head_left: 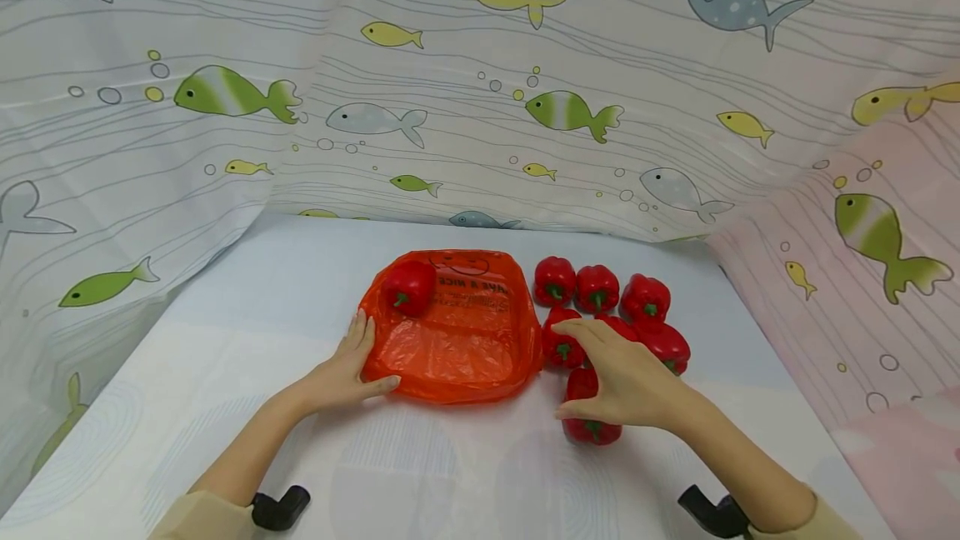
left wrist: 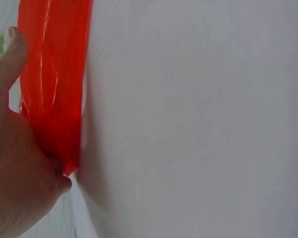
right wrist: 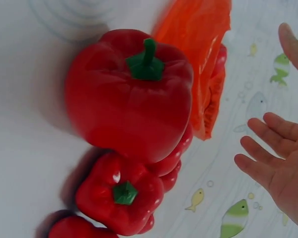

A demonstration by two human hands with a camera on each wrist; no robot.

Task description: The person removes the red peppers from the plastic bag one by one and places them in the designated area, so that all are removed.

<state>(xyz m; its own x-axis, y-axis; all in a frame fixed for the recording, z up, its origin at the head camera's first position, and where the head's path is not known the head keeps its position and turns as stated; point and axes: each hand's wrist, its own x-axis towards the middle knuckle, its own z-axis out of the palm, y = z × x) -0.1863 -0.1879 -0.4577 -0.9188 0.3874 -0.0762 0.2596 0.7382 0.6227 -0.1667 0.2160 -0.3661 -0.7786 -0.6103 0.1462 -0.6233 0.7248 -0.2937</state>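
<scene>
An orange-red plastic bag [head_left: 457, 357], its mouth spread wide, lies in the middle of the table with one red bell pepper [head_left: 409, 288] inside at its far left. My left hand [head_left: 341, 369] rests against the bag's left side, thumb and fingers spread along it; the left wrist view shows the bag's wall [left wrist: 52, 74] beside the palm. Over the group of peppers to the right hovers my right hand [head_left: 630, 377], thumb and fingers apart and nothing between them. Below it is the nearest bell pepper [head_left: 592, 432], large with a green stem in the right wrist view.
Several more red bell peppers, among them one at the back [head_left: 555, 280] and one at the right [head_left: 666, 348], lie close together right of the bag. A fish-patterned cloth [head_left: 450, 65] hangs behind and around the white table [head_left: 300, 298].
</scene>
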